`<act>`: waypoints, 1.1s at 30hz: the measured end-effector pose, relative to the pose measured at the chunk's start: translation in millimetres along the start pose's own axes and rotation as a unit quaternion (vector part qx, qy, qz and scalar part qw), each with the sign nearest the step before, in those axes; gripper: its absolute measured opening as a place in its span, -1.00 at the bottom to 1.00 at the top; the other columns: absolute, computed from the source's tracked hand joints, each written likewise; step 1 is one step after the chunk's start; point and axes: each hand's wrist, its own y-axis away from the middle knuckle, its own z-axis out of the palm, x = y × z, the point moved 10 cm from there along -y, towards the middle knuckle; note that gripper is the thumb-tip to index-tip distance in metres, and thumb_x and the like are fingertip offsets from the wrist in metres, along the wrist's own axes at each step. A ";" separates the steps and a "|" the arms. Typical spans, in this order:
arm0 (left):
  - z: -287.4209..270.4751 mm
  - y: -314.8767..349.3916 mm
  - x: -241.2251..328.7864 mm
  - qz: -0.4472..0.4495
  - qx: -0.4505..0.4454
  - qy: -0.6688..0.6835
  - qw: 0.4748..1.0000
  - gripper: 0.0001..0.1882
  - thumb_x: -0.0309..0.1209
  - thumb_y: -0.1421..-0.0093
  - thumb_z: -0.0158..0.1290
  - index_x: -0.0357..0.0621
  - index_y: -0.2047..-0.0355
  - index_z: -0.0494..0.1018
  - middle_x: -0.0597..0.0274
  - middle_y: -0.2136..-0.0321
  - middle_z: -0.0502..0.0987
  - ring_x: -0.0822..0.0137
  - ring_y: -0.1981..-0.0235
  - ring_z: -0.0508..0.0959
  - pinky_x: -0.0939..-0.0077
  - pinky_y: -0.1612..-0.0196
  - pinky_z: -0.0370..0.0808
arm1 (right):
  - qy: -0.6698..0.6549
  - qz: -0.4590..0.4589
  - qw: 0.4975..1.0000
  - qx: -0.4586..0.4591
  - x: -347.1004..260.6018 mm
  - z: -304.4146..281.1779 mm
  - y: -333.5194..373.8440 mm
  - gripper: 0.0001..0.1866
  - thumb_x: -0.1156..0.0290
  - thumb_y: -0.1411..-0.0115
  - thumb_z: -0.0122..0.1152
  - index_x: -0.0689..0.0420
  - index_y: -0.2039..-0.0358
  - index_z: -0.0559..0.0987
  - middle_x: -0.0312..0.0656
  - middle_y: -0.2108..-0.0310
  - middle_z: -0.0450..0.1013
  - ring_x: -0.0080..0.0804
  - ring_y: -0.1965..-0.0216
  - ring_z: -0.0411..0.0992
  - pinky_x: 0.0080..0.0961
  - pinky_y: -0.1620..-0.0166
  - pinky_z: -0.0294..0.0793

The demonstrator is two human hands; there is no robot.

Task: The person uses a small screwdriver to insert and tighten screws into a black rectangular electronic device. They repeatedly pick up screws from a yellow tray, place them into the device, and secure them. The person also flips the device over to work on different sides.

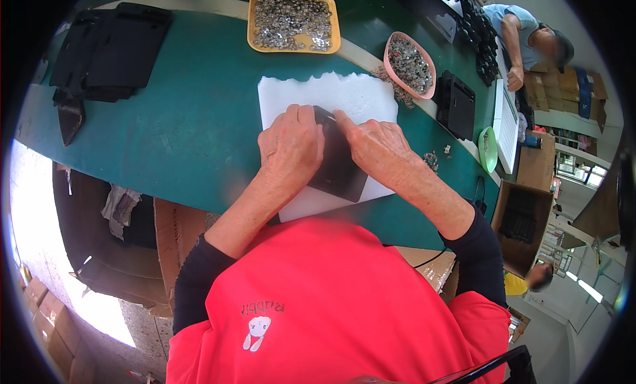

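A flat black plastic panel (340, 164) lies at a slant on a white foam sheet (318, 91) in front of me. My left hand (291, 144) is closed at the panel's far left side, fingers curled and knuckles up. On the opposite side, my right hand (379, 149) bends over the far right edge, its index finger reaching to the panel's far end and the other fingers curled. Both hands meet the panel near its far end. Whether a small part sits under the fingertips is hidden.
Beyond the foam stand a yellow tray (294, 47) and a pink bowl (392, 69) of small metallic-looking parts. Black panels are stacked at far left (129, 49) and right (456, 106). A green bowl (487, 152) is further right. Another person (520, 36) works across the table.
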 end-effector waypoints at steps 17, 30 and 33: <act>-0.6 0.3 -0.4 0.004 0.009 0.003 1.000 -0.72 -0.40 -0.10 0.14 -0.22 0.19 0.41 0.09 0.34 0.49 0.06 0.33 0.55 0.22 0.37 0.49 | 0.064 -0.064 0.996 0.001 -8.8 -15.6 -3.8 -0.59 0.59 -0.05 0.08 0.21 0.02 0.41 -0.01 0.64 0.47 -0.02 0.53 0.52 -0.19 0.46 0.48; 0.7 -0.2 0.4 0.014 0.016 -0.003 1.000 -0.73 -0.40 -0.10 0.14 -0.21 0.20 0.40 0.10 0.36 0.49 0.07 0.35 0.55 0.23 0.37 0.48 | 0.093 -0.066 0.993 -0.009 -7.8 -11.4 -4.4 -0.37 0.63 0.02 0.13 0.17 -0.15 0.38 -0.04 0.65 0.47 -0.10 0.58 0.50 -0.24 0.50 0.46; -0.8 0.4 -0.4 0.004 0.017 0.007 1.000 -0.72 -0.41 -0.09 0.14 -0.21 0.20 0.40 0.10 0.36 0.49 0.07 0.35 0.55 0.23 0.37 0.49 | 0.083 -0.062 0.994 0.025 -2.3 -4.4 -0.1 -0.35 0.62 0.01 0.14 0.16 -0.18 0.36 -0.07 0.62 0.49 -0.14 0.58 0.51 -0.27 0.51 0.46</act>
